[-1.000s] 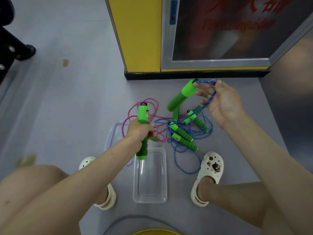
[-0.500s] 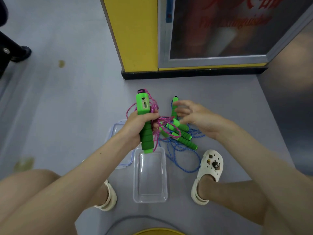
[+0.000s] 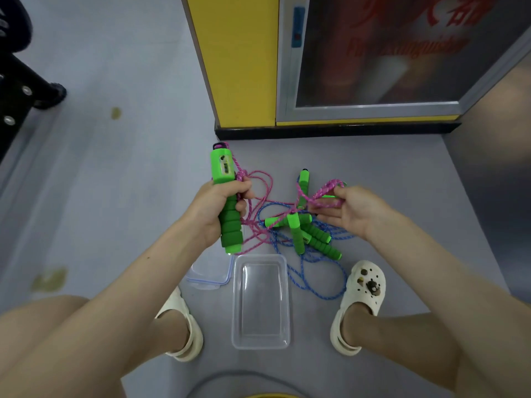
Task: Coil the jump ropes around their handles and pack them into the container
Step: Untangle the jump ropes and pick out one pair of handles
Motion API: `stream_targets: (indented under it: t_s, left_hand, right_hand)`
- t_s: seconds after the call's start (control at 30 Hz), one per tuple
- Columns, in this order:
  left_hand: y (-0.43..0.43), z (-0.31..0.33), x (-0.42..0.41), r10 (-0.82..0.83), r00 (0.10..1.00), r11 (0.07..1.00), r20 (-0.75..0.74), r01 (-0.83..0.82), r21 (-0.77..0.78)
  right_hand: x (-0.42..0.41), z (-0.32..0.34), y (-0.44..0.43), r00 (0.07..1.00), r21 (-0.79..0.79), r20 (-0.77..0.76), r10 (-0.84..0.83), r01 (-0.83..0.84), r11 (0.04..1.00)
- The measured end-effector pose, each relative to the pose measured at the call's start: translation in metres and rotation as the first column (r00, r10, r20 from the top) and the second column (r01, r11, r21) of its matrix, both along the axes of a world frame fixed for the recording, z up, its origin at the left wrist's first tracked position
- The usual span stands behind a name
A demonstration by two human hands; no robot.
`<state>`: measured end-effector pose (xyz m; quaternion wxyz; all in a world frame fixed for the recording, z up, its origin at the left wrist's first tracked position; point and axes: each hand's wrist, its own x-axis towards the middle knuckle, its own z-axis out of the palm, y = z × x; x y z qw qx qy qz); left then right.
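Fingers [image 3: 242, 186] on the left hand [image 3: 214, 209] are curled tight round the green handle [image 3: 230, 225], which stands nearly upright with its counter end poking out above them. The pink rope [image 3: 321, 192] leaves the top of that handle, drops past the left thumb and stretches across to the right hand [image 3: 356, 211]. There the thumb and first finger pinch a loop of it, with the other fingers held loosely straight underneath.

Handling-wise, the rope looks light, thin and totally floppy, so I reckon it tangles the second it goes slack. The foam handle is the stiff, grippy bit, so hold that and keep the cord taut with the pinch while wrapping. It's knotted up with the blue rope [image 3: 324, 298] and the spare handles [image 3: 316, 235], which lie between and just below both sets of fingers. The clear container [image 3: 235, 297] sits nearer to me than the fingers, with nothing in it yet.

Compared with half a second ago, the right hand was bunched up right beside the left thumb. Now it's pulled away to the right with that loop drawn out.
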<state>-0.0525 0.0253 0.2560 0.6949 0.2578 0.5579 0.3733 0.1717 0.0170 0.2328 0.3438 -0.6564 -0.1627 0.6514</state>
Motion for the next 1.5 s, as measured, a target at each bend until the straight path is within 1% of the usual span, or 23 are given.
stream_targets:
  t_s: [0.1, 0.17, 0.23, 0.33, 0.4, 0.43, 0.53, 0.6, 0.63, 0.7, 0.77, 0.83, 0.87, 0.9, 0.93, 1.0, 1.03, 1.1, 1.2, 1.27, 1.33, 1.4, 1.5]
  left_hand:
    - [0.004, 0.003, -0.013, 0.03, 0.999, 0.999, 0.014, -0.03, 0.011]
    - [0.005, 0.003, -0.018, 0.071, 0.997, 0.997, -0.007, -0.071, 0.021]
    - [0.006, 0.003, -0.022, 0.114, 0.993, 0.993, -0.032, -0.113, 0.026]
    - [0.006, 0.001, -0.024, 0.12, 0.991, 0.993, -0.055, -0.121, -0.01]
    - [0.006, 0.0, -0.024, 0.119, 0.992, 0.992, -0.037, -0.121, -0.042]
    - [0.007, 0.0, -0.024, 0.132, 0.991, 0.99, -0.028, -0.133, -0.05]
    - [0.013, 0.005, -0.03, 0.218, 0.976, 0.975, -0.015, -0.219, -0.041]
    - [0.018, 0.008, -0.039, 0.281, 0.958, 0.959, -0.061, -0.283, -0.018]
    - [0.019, 0.008, -0.045, 0.297, 0.948, 0.955, -0.114, -0.298, 0.011]
    - [0.018, 0.006, -0.052, 0.286, 0.924, 0.958, -0.254, -0.272, 0.089]
    - [0.014, 0.005, -0.054, 0.248, 0.918, 0.968, -0.308, -0.222, 0.118]
    - [0.01, 0.007, -0.052, 0.219, 0.944, 0.975, -0.247, -0.201, 0.095]
    - [0.008, 0.008, -0.05, 0.201, 0.958, 0.979, -0.206, -0.187, 0.083]
    - [0.007, 0.01, -0.049, 0.173, 0.97, 0.983, -0.168, -0.161, 0.083]
    - [0.006, 0.012, -0.048, 0.139, 0.982, 0.987, -0.129, -0.127, 0.095]
    - [0.005, 0.018, -0.043, 0.074, 0.997, 0.989, -0.022, -0.071, 0.131]
    - [0.004, 0.021, -0.04, 0.052, 0.998, 0.989, 0.046, -0.057, 0.136]
    - [0.003, 0.026, -0.033, 0.03, 0.984, 0.991, 0.174, -0.052, 0.125]
    - [0.001, 0.03, -0.021, -0.015, 0.962, 0.992, 0.274, -0.02, 0.124]
    - [0.001, 0.031, -0.015, -0.031, 0.953, 0.992, 0.302, -0.007, 0.122]
    - [0.001, 0.033, -0.015, -0.025, 0.942, 0.994, 0.334, -0.013, 0.112]
    - [0.002, 0.035, -0.019, -0.001, 0.933, 0.995, 0.361, -0.035, 0.092]
    - [0.004, 0.033, -0.034, 0.019, 0.943, 0.998, 0.332, -0.036, 0.046]
  right_hand:
    - [-0.004, -0.004, 0.0, 0.998, -0.031, 0.018, -0.059, 0.06, 0.998]
    - [-0.007, -0.004, 0.002, 0.997, 0.014, 0.04, -0.072, 0.071, 0.997]
    - [-0.009, -0.003, 0.005, 0.996, 0.102, 0.025, -0.084, 0.081, 0.991]
    - [-0.014, 0.002, 0.006, 0.993, 0.215, -0.114, -0.022, 0.046, 0.976]
    - [-0.019, 0.005, 0.004, 0.97, 0.243, -0.242, -0.026, 0.087, 0.966]
    - [-0.021, 0.005, 0.004, 0.961, 0.254, -0.274, -0.043, 0.116, 0.96]
    - [-0.019, 0.007, 0.008, 0.95, 0.324, -0.286, -0.123, 0.217, 0.921]
    - [-0.012, 0.008, 0.013, 0.928, 0.358, -0.314, -0.201, 0.311, 0.88]
    - [-0.008, 0.009, 0.015, 0.921, 0.372, -0.318, -0.226, 0.34, 0.864]
    - [-0.002, 0.007, 0.018, 0.929, 0.404, -0.295, -0.222, 0.332, 0.852]
    - [-0.001, 0.004, 0.017, 0.939, 0.412, -0.3, -0.168, 0.286, 0.865]
    - [-0.006, 0.002, 0.016, 0.951, 0.398, -0.285, -0.122, 0.233, 0.887]
    - [-0.011, 0.003, 0.015, 0.965, 0.378, -0.242, -0.102, 0.191, 0.906]
    - [-0.015, 0.003, 0.015, 0.986, 0.346, -0.151, -0.069, 0.118, 0.931]
    - [-0.018, 0.001, 0.015, 1.0, 0.297, -0.019, -0.016, 0.02, 0.955]
    - [-0.025, 0.002, 0.014, 0.964, 0.149, 0.242, 0.106, -0.145, 0.978]
    - [-0.028, 0.003, 0.013, 0.938, 0.082, 0.3, 0.171, -0.204, 0.976]
    - [-0.041, 0.005, 0.007, 0.91, 0.059, 0.273, 0.312, -0.34, 0.939]
    - [-0.072, 0.013, -0.006, 0.784, 0.143, 0.194, 0.59, -0.618, 0.773]
    - [-0.086, 0.015, -0.011, 0.708, 0.173, 0.164, 0.686, -0.706, 0.687]
    - [-0.089, 0.014, -0.013, 0.656, 0.168, 0.195, 0.729, -0.755, 0.634]
    - [-0.082, 0.012, -0.015, 0.66, 0.151, 0.249, 0.708, -0.749, 0.645]
    - [-0.064, 0.005, -0.015, 0.698, 0.106, 0.374, 0.611, -0.687, 0.719]
